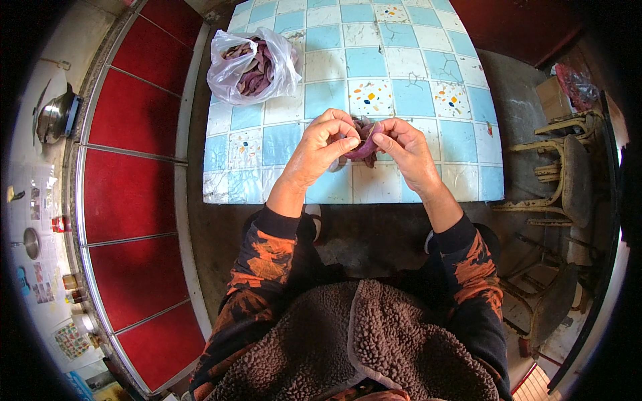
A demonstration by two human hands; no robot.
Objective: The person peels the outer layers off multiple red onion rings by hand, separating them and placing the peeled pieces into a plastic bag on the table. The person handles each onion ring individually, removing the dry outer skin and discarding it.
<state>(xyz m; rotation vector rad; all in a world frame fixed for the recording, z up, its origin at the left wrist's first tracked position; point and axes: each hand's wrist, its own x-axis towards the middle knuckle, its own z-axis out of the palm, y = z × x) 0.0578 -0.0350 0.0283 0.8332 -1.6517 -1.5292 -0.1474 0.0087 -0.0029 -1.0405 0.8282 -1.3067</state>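
Observation:
Between my fingertips is a purple bean pod, raised a little over the table. My left hand pinches its left end between thumb and forefinger. At its right end, my right hand grips the pod and a thin pale strip along its edge. More purple pods show behind and below it, partly hidden by my hands. A greyish rounded thing lies under my left hand, too covered to identify. Farther left on the table stands a clear plastic bag of purple pods, its mouth open.
The table has a worn blue and white checked cover. Red-fronted cabinets run along the left, with a metal pot on their counter. Chairs stand at the right, near a cardboard box.

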